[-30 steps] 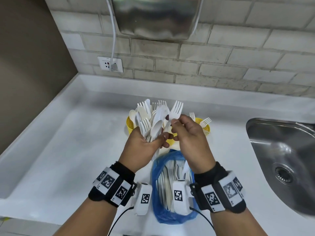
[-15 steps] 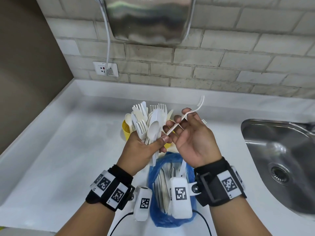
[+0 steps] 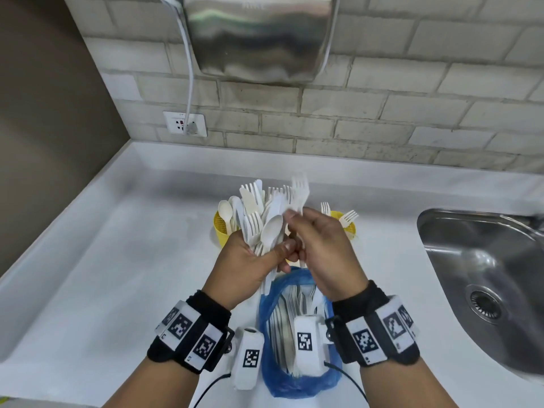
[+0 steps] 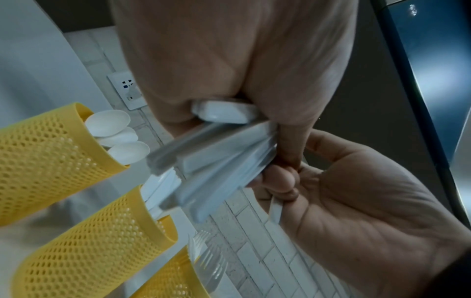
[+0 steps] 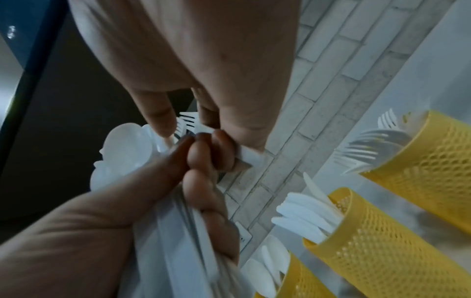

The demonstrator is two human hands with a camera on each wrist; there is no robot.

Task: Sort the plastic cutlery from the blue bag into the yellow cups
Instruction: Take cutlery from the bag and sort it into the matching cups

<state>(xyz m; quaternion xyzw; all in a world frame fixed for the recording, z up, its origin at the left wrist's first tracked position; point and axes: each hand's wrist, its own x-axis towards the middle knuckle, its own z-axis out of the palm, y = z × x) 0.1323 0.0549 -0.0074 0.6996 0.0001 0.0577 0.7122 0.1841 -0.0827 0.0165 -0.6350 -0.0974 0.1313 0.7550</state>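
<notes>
1. Left hand [image 3: 244, 260] is closed round a mixed bundle of white cutlery [image 3: 265, 219] (forks, spoons, knives), heads fanned up toward 12 o'clock, handles sticking out below the fist.
2. Right hand [image 3: 326, 254] sits just at 3 o'clock of the left, the two touching at the fingers. Its thumb & fingertips pinch a single fork [image 3: 300, 191], tines up, blurred in head view.
3. Right wrist view: the fork's handle [image 5: 251, 156] shows between thumb & fingers, tines tucked behind the index.
4. Three yellow mesh cups stand behind the hands at 12 o'clock. Spoon cup [image 4: 48, 153] is at 10–11 o'clock of the hands w/ spoons in it; knife cup [image 5: 382, 248] in the middle, mostly hidden in head view; fork cup [image 3: 348, 223] at 1 o'clock w/ forks poking out.
5. Blue bag [image 3: 273, 375] lies open on the white counter [image 3: 117, 260] at 6 o'clock of the hands, between the wrists, more white cutlery inside.
6. Steel sink [image 3: 485, 275] at 3 o'clock. Wall socket [image 3: 185, 123] at 11 o'clock w/ a white cable, steel unit [image 3: 259, 36] on the brick wall at 12.
</notes>
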